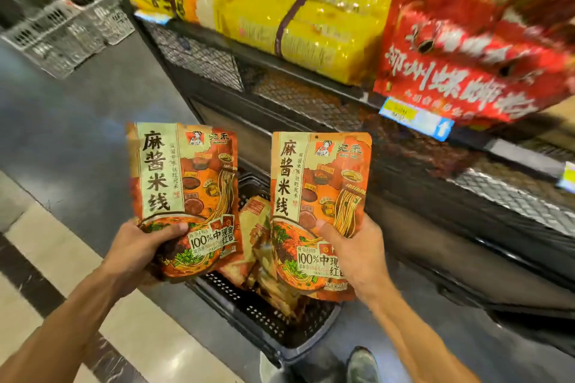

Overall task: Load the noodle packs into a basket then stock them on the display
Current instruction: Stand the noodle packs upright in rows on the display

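Note:
My left hand (141, 246) grips the lower edge of an orange noodle pack (183, 177), held upright with its printed front facing me. My right hand (351, 246) grips a second, identical orange noodle pack (317, 190) the same way, thumb on its front. Both packs hang above a black plastic basket (264, 314) on the floor, which holds more packs (258, 246) of the same kind, partly hidden behind the two I hold. The display shelf (311, 96) stands just beyond, to the upper right.
Yellow noodle bundles (298, 19) and red packs (466, 50) fill the upper shelf, with price tags (413, 116) on its edge. Grey wire baskets (68, 28) stand on the floor at far left. My shoe (362, 365) is beside the black basket.

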{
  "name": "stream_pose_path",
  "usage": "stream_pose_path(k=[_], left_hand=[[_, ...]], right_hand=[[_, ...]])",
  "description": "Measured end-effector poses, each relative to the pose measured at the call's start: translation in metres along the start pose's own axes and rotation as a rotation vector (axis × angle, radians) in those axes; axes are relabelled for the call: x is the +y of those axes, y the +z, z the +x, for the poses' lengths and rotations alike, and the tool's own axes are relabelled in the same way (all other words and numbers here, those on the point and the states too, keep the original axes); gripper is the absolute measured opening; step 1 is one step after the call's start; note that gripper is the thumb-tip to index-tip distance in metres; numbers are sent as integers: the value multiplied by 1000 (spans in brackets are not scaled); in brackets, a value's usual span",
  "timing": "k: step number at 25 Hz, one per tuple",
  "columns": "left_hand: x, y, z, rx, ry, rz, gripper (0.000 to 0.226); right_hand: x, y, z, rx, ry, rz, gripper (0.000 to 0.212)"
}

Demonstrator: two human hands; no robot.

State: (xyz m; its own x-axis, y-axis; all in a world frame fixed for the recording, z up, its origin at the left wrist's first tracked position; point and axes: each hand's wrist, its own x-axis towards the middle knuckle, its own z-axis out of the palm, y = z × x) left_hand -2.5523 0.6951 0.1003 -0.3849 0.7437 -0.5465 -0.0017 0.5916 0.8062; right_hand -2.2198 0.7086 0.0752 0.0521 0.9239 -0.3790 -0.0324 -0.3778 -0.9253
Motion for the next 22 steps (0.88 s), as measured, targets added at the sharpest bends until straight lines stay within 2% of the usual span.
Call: stream_pose_path(k=[3,6,12,17,20,22], left_hand=[[78,6,-51,9,99,-40,47],[160,20,-98,8,218,-63,37],[307,52,-212,-35,403,-118,40],[370,99,-286,-152,535,-183,41],[389,142,-318,-280,614,-219,42],[396,170,-330,-340,634,-214,52]], right_hand=[[-95,-20,-20,-36,-101,5,26],[-187,-40,-37,-35,-216,-17,27],[-360,-105,-99,34,-405,71,27],[-432,-182,-150,118,-504,115,27],[-450,-235,-173,180,-556,111,26],[-454,-262,-186,207,-576,103,27]])
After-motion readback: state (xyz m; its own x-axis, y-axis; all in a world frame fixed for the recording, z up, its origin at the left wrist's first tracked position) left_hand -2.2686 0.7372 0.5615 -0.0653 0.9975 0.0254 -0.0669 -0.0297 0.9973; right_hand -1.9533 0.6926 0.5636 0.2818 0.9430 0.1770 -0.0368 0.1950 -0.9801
